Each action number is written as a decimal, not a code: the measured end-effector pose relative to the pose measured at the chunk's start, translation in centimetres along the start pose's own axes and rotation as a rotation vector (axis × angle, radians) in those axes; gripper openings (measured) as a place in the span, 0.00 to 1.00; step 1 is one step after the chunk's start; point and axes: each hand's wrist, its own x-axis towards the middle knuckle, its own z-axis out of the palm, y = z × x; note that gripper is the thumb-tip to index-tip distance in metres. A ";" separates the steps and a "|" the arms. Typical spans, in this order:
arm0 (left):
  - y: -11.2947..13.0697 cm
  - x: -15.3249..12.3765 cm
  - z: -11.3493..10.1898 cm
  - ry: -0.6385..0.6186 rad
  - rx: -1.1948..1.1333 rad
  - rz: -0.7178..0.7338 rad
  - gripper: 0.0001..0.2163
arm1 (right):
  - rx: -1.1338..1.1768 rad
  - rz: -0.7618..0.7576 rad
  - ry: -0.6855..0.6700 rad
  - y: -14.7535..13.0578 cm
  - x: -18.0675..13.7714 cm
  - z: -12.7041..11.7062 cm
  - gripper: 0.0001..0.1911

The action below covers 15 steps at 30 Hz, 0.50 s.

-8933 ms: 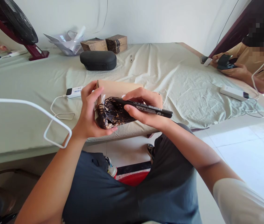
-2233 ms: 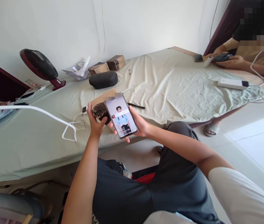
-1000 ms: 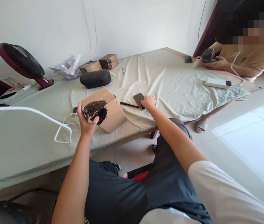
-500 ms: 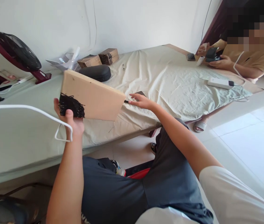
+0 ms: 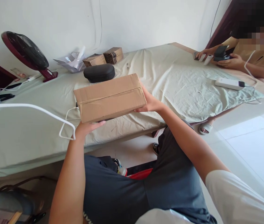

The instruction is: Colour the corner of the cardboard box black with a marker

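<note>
Right hand [image 5: 149, 101] off phone and pen, now gripping right end of box [image 5: 109, 101]. Box turned, seam [image 5: 109, 95] showing, black patch hidden; left hand [image 5: 87, 127] now under it.

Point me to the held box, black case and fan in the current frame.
Held box [image 5: 110, 99]: head view, cardboard just below the crease line.
Black case [image 5: 99, 73]: head view, middle of its side.
Fan [image 5: 26, 51]: head view, round head.

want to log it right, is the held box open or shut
Shut on the sides in view: the cardboard box shows no raised flap or opening. Its far side is hidden; cannot tell there.
</note>
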 end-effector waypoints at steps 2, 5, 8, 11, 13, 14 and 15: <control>0.0 0.0 0.2 0.039 -0.009 -0.030 0.37 | -0.009 0.000 -0.018 -0.3 -0.1 -0.1 0.77; 0.2 -0.2 0.4 0.069 -0.045 -0.055 0.42 | 0.002 -0.011 -0.023 -0.7 -0.2 -0.1 0.77; 0.2 -0.2 0.2 0.067 -0.043 -0.041 0.41 | -0.005 -0.032 0.001 -0.9 -0.2 0.1 0.79; 0.0 -0.1 0.6 0.114 -0.098 -0.018 0.36 | -0.009 -0.032 0.118 -1.2 -0.2 0.9 0.80; 0.0 0.0 1.6 0.134 -0.161 -0.024 0.37 | -0.010 -0.017 0.196 -1.5 0.0 1.7 0.80; 0.1 0.0 2.2 0.132 -0.180 -0.024 0.38 | -0.013 -0.011 0.222 -1.6 0.0 2.0 0.79; 0.2 -0.1 2.9 0.119 -0.181 -0.020 0.41 | -0.018 -0.004 0.239 -1.8 0.1 2.4 0.78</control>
